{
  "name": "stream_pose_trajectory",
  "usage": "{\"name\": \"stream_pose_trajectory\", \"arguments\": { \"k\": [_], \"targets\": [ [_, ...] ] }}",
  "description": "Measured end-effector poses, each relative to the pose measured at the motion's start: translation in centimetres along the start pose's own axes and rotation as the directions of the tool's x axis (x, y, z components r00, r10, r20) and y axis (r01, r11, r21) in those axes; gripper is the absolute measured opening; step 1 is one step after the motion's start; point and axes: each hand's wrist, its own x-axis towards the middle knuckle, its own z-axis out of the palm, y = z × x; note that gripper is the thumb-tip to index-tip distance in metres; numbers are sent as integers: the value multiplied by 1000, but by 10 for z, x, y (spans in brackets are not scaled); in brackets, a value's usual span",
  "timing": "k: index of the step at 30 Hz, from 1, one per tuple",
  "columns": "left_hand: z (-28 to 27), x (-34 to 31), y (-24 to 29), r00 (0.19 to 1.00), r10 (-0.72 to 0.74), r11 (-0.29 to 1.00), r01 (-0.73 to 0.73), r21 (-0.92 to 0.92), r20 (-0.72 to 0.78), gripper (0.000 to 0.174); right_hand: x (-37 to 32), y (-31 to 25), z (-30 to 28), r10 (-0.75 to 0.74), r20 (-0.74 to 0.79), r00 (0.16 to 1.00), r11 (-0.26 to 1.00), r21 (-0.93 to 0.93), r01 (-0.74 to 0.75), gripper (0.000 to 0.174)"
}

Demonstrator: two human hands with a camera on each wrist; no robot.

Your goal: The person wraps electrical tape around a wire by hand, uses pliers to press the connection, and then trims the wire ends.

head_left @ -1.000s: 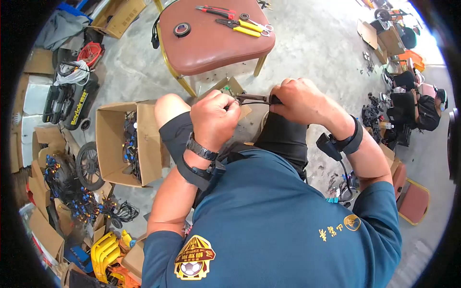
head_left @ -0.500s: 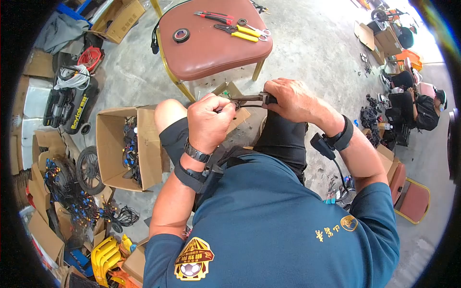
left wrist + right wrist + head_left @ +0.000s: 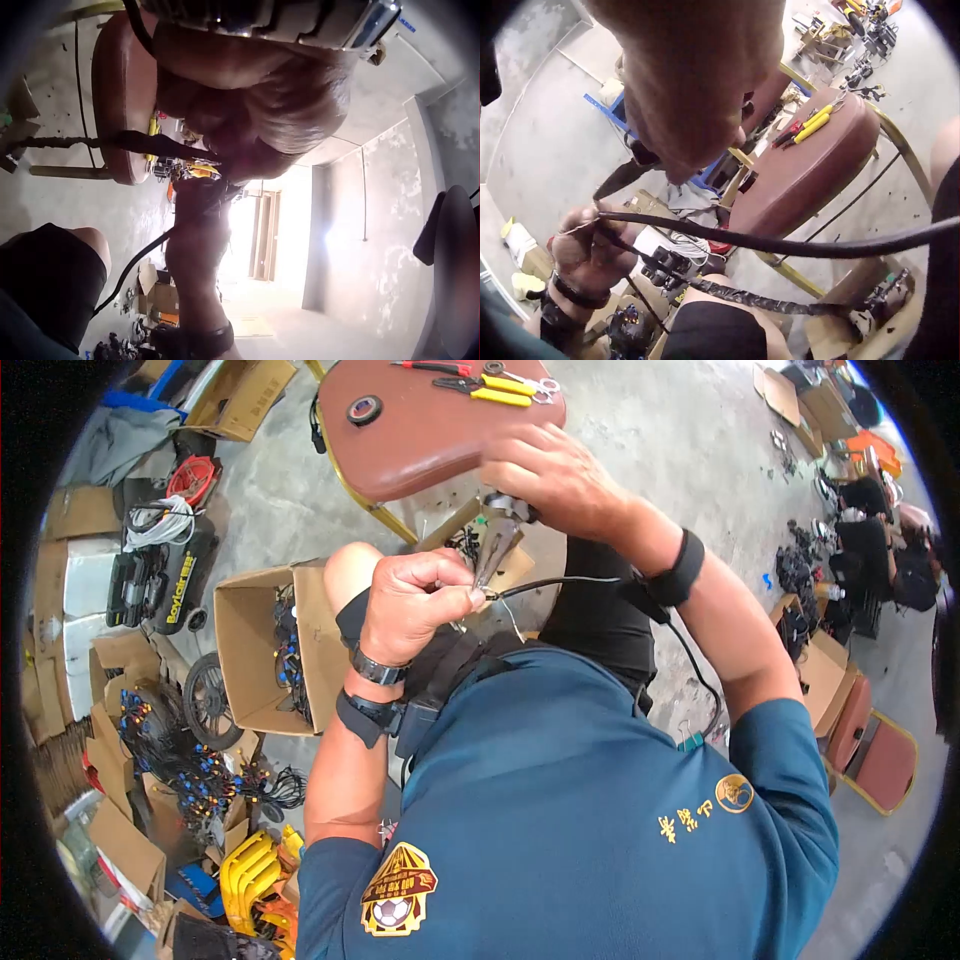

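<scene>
Between finger and thumb my left hand pinches the end of a black cable, where thin bare wire strands stick out. My right hand grips a knife-like tool with a tapered, dull metal blade. Its point comes down right at the left fingertips. In the right wrist view the black cable runs across from the left hand; a second, tape-wrapped cable hangs below it. The right palm and fingers hide most of the tool's handle.
Ahead stands a red-brown padded chair bearing a tape roll, yellow-handled pliers and a red-handled tool. A cardboard box of wires is by the left knee. Cartons and loose cables crowd the left floor.
My right hand has moved forward and up, swinging the tool from lying sideways between the hands to slanting down at the left fingertips. The cable and bare strands now show more.
</scene>
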Motion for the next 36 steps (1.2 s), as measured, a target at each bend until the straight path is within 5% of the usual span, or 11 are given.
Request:
{"name": "stream_pose_trajectory", "arguments": {
  "k": [5, 7, 10, 13, 16, 21, 24, 25, 26, 28, 36],
  "targets": [
    [-4, -4, 11, 999, -34, 987, 31, 156, 19, 13, 16, -6, 8, 26, -60, 998, 1000, 3, -26, 29],
    [-8, -3, 22, 998, 33, 966, -17, 257, -59, 9, 4, 7, 12, 160, 84, 984, 985, 45, -164, 29],
    [-7, -4, 24, 964, 84, 954, -5, 300, -253, 4, -12, 29, 27, 579, 377, 723, 790, -41, -612, 25],
    [-5, 0, 21, 944, 74, 963, 16, 268, -321, 3, -9, 62, 47, 660, 423, 621, 714, -96, -694, 28],
    [-3, 4, 6, 923, -25, 984, 90, 151, -383, 4, 12, 89, 74, 652, 403, 642, 749, -211, -628, 30],
    [-3, 20, 9, 896, 55, 985, 23, 170, -441, 7, 50, 106, 114, 626, 236, 743, 778, -253, -575, 44],
    [-9, 27, 26, 901, 94, 894, 112, 435, -424, 7, 69, 91, 88, 583, 219, 782, 792, 63, -608, 36],
    [-9, 28, 22, 888, 47, 929, 129, 346, -458, 6, 70, 74, 62, 582, 292, 759, 646, 400, -650, 27],
    [-9, 30, 21, 885, 38, 936, 131, 327, -463, 4, 72, 51, 41, 651, 389, 652, 461, 481, -746, 18],
    [-9, 31, 8, 886, -19, 975, 118, 186, -463, 2, 48, 21, 19, 537, 454, 711, 277, 701, -657, 17],
    [14, 22, 5, 899, 2, 955, 128, 268, -439, 3, 18, -49, -6, 609, 402, 684, 305, 677, -670, 35]
  ]
}}
